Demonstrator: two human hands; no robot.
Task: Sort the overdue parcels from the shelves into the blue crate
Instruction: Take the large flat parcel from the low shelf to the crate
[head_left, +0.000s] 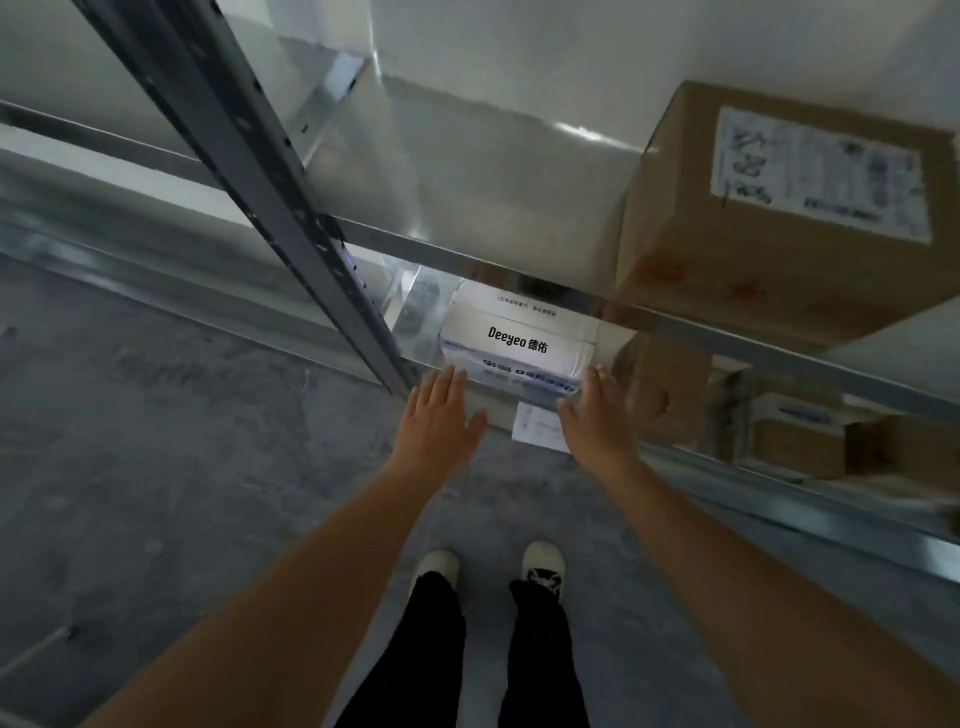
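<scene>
1. The white parcel lies on the lower shelf, long axis left-right along the shelf edge, "Deeyeo" face up.
2. Left hand, fingers straight and together, reaches its left end.
3. Right hand, fingers straight, touches its right end.

Cardboard box on metal shelf

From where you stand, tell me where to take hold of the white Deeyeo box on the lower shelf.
Grip the white Deeyeo box by its two short ends, one hand each side, coming from the open shelf front. It lies wide across, and the left hand and right hand already flank it.
</scene>
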